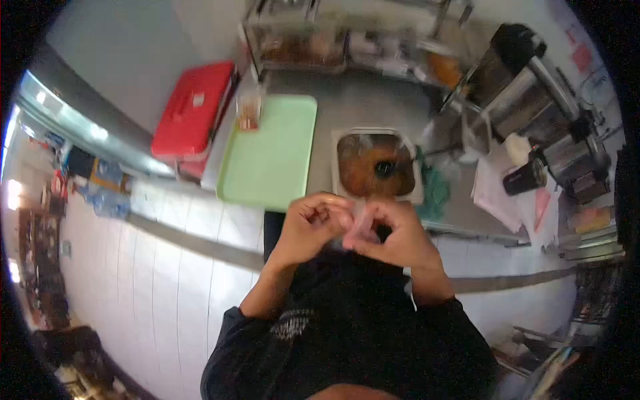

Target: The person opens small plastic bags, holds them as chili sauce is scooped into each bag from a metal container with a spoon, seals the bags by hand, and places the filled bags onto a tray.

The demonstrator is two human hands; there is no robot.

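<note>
My left hand (312, 230) and my right hand (403, 235) meet in front of my dark shirt, fingers bent inward. Between them they pinch a small, thin see-through plastic bag (361, 225), blurred by motion. Just beyond my hands, on the metal counter, stands a square metal pan (335, 175) of orange-brown food or liquid (357, 175). A dark round thing (384, 168) is in it. Left of the pan lies a pale green tray (270, 157). On its far left corner rests a clear container or bag with reddish contents (249, 113).
A red lidded box (193, 110) is left of the tray. Green cloth (435, 190) lies right of the pan. Farther right are a dark cup (525, 176), papers (497, 197) and large metal dispensers (527, 100). A metal rack (300, 67) holds trays at the back.
</note>
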